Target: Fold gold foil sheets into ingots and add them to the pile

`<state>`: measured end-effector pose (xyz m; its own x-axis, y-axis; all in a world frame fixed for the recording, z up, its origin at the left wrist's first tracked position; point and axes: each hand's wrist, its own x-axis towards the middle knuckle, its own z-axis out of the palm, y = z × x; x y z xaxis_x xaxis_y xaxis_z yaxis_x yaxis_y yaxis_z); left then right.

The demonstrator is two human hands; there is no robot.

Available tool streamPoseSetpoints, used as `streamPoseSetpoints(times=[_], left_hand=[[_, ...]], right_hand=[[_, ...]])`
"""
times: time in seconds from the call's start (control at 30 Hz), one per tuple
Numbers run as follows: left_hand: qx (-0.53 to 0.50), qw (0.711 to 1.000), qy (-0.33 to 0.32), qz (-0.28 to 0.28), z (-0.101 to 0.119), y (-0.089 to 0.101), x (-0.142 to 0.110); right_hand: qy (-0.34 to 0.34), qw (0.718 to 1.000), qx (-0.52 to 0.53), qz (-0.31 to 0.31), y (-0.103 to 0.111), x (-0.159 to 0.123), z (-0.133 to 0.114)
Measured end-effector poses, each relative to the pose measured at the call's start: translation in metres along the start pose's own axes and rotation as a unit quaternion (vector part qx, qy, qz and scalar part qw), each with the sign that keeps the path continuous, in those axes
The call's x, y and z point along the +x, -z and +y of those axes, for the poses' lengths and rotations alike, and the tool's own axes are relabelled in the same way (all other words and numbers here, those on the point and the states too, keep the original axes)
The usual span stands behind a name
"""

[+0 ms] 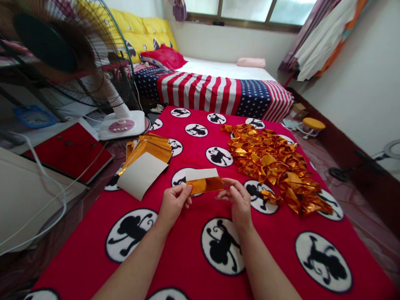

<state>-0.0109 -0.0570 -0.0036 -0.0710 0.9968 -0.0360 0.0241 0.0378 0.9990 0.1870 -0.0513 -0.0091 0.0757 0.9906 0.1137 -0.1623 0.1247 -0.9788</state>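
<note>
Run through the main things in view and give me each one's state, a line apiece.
Left hand: pinching the foil sheet by its left end.
Right hand: at the foil sheet's right end, grip unclear.
Foil sheet: partly folded, pale strip showing beyond the gold.
Stack of sheets: loosely fanned, top one pale side up.
Foil pieces: creased, heaped loosely.
Fan: apparently running, judging by its blur.
Red cloth: spread out.

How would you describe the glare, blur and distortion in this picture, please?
Head view: the window looks nearly washed out; the gold foil pile throws sharp glints. Same head view: the fan has smeared blades, probably from spinning, and looks stretched toward the left edge, as a wide lens might do.
</note>
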Motion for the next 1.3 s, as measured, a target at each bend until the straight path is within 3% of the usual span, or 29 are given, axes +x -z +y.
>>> streamPoseSetpoints(times=[0.2, 0.57, 1.0, 1.17, 1.3], left_hand=[[0.012, 1.0, 0.001, -0.005, -0.001, 0.0, 0.001], [-0.025, 0.998, 0.048, -0.024, -0.002, 0.003, 0.003], [-0.004, 0.999, 0.038, -0.019, -0.002, 0.003, 0.004], [0.085, 0.996, 0.004, -0.004, -0.004, 0.002, 0.004], [0.264, 0.961, -0.079, 0.04, -0.008, 0.002, 0.004]], right_hand=[[-0.067, 0.996, -0.044, -0.024, 0.0, 0.001, -0.003], [-0.071, 0.996, -0.043, 0.02, -0.003, 0.002, -0.005], [-0.084, 0.995, -0.037, 0.044, -0.003, 0.004, -0.002], [-0.059, 0.995, -0.065, 0.041, -0.004, 0.003, 0.002], [0.005, 0.982, -0.182, 0.041, -0.005, 0.0, 0.006]])
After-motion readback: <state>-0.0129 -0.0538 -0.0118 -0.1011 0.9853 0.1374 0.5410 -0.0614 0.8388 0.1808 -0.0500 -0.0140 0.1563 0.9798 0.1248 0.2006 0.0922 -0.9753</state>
